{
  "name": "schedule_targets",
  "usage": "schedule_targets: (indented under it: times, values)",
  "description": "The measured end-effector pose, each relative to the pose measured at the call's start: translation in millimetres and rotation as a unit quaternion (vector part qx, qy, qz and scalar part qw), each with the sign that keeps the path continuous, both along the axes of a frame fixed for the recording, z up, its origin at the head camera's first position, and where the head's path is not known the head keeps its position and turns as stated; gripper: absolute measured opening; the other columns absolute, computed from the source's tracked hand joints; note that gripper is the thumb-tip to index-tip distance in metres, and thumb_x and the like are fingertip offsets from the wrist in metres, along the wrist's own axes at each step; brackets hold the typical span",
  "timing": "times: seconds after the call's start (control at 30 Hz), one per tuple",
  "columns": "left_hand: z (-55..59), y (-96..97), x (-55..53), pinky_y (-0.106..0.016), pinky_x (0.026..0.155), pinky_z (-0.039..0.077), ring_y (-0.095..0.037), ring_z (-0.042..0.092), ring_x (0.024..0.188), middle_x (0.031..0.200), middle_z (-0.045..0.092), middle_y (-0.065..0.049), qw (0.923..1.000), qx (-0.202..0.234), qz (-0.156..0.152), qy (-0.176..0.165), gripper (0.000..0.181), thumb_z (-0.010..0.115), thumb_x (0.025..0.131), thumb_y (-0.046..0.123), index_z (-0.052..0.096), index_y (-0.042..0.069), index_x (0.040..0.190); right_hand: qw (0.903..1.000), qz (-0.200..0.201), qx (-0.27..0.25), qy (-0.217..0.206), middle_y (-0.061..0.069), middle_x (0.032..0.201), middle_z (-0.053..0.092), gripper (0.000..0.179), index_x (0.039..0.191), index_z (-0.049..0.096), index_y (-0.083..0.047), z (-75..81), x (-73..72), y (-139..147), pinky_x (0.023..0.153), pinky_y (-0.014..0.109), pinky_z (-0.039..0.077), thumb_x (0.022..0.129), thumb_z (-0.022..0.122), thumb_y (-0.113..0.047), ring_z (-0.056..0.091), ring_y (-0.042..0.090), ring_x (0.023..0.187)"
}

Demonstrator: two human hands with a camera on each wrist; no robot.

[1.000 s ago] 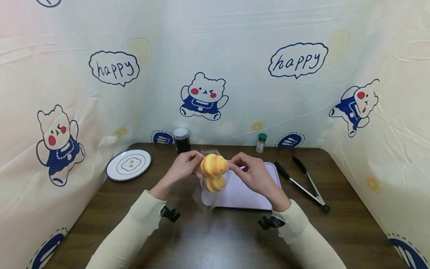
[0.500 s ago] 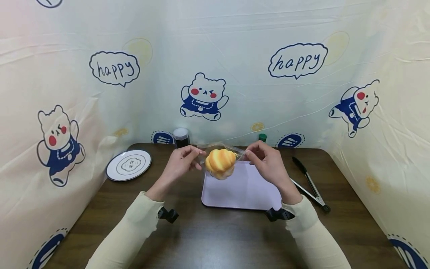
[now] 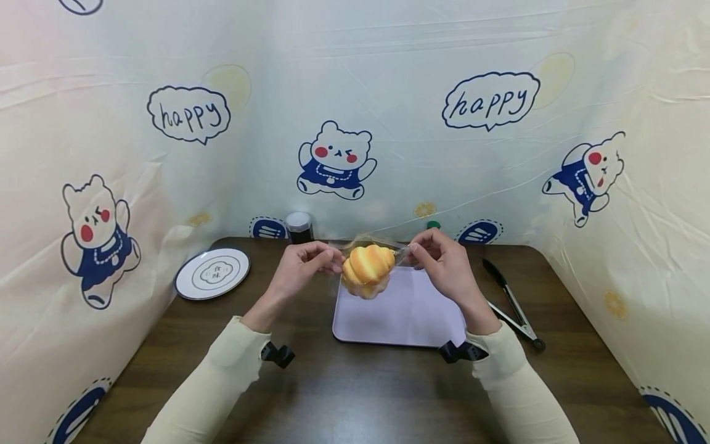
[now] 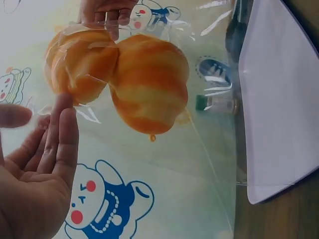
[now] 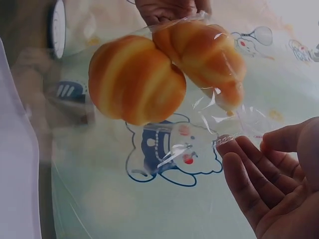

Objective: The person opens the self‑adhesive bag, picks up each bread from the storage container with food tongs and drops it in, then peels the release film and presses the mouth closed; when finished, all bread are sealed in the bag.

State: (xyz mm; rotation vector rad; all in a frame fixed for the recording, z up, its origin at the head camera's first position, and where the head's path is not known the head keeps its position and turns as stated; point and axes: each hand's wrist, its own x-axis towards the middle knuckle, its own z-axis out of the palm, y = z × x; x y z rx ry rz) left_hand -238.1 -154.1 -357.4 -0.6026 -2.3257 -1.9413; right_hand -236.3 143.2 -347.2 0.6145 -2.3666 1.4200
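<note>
A clear plastic bag (image 3: 366, 239) hangs in the air over the lilac tray (image 3: 399, 320), stretched between both hands. Two golden striped bread rolls (image 3: 368, 265) sit in it; one roll (image 4: 149, 82) has a tiny loop at its tip in the left wrist view. My left hand (image 3: 302, 268) holds the bag's left side, with the thumb standing apart from the fingers in the left wrist view. At the other side, my right hand (image 3: 446, 265) pinches the bag's edge between thumb and fingers (image 5: 244, 174).
A white plate (image 3: 191, 277) lies at the table's left. Behind the hands stand a dark jar (image 3: 300, 229) with a pale lid and a green-capped seasoning bottle (image 4: 218, 104). Black-and-silver tongs (image 3: 513, 302) lie spread at right, partly behind the right arm.
My right hand has moved right and slightly up, spreading the bag's upper edge. The rolls have shifted up and right, drawing closer together in the head view. In the last half second little moved.
</note>
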Motion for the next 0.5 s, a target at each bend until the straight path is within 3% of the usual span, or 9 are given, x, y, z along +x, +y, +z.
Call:
schedule_targets:
  times: [0.17, 0.3, 0.5]
  values:
    - [-1.2, -0.6, 0.5, -0.026, 0.078, 0.059, -0.019, 0.07, 0.087, 0.108, 0.075, -0.007, 0.9979, -0.06, 0.024, 0.003, 0.024, 0.075, 0.09, 0.03, 0.076, 0.013, 0.107, 1.0, -0.001, 0.003, 0.005, 0.02, 0.094, 0.072, 0.014, 0.106, 0.062, 0.001, 0.5, -1.5, 2.3, 0.069, 0.042, 0.062, 0.1, 0.059, -0.011, 0.072, 0.033, 0.078]
    - [-3.1, 0.4, -0.6, -0.025, 0.067, 0.052, -0.023, 0.061, 0.083, 0.101, 0.074, 0.002, 0.9928, -0.106, 0.05, 0.025, 0.023, 0.077, 0.086, 0.041, 0.077, 0.023, 0.1, 1.0, 0.0, 0.001, -0.004, 0.013, 0.092, 0.073, 0.016, 0.104, 0.063, -0.006, -0.9, -3.4, 5.2, 0.068, 0.037, 0.061, 0.1, 0.061, -0.021, 0.071, 0.025, 0.077]
    - [-3.1, 4.7, -2.1, -0.027, 0.085, 0.058, -0.018, 0.068, 0.104, 0.118, 0.073, -0.001, 0.9955, -0.073, 0.022, 0.057, 0.022, 0.069, 0.095, 0.035, 0.068, 0.015, 0.104, 0.9998, 0.006, -0.002, -0.019, 0.01, 0.093, 0.072, 0.017, 0.103, 0.064, -0.01, -2.3, -4.7, 6.2, 0.068, 0.042, 0.061, 0.099, 0.063, -0.027, 0.07, 0.025, 0.079]
